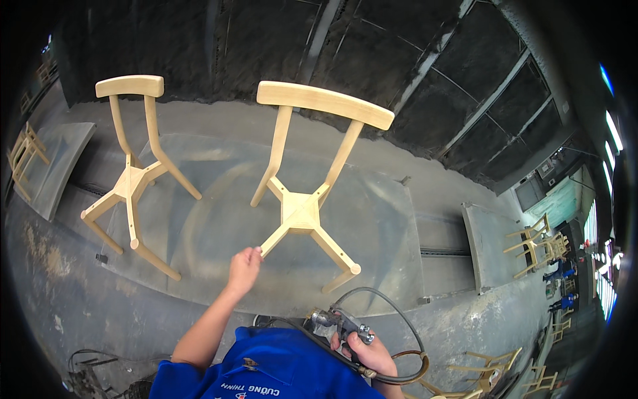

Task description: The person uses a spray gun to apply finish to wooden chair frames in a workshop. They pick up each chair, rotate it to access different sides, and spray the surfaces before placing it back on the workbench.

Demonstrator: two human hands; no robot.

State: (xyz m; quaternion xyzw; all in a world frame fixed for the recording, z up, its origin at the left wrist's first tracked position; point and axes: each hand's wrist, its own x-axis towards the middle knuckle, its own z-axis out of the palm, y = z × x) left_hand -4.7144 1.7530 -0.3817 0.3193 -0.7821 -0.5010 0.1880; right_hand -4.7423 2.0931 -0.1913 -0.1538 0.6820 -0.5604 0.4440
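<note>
In front of me stands a pale wooden chair frame (300, 211) with a curved top rail and a cross-shaped seat support, no seat on it. My left hand (244, 271) is closed on the end of its near left seat arm. Close to my body, my right hand (372, 354) grips a metal spray gun (342, 326), its nozzle turned to the left. A dark hose (407, 318) loops from the gun around that hand. Another chair frame (130, 183) of the same kind stands to the left, with neither hand on it.
Both chair frames stand on a wide grey board (219, 266). Further boards lie left (66, 163) and right (488, 246), carrying more chairs (530, 245). A dark, stained wall (266, 40) rises behind. People in blue (563, 302) and several chairs are far right.
</note>
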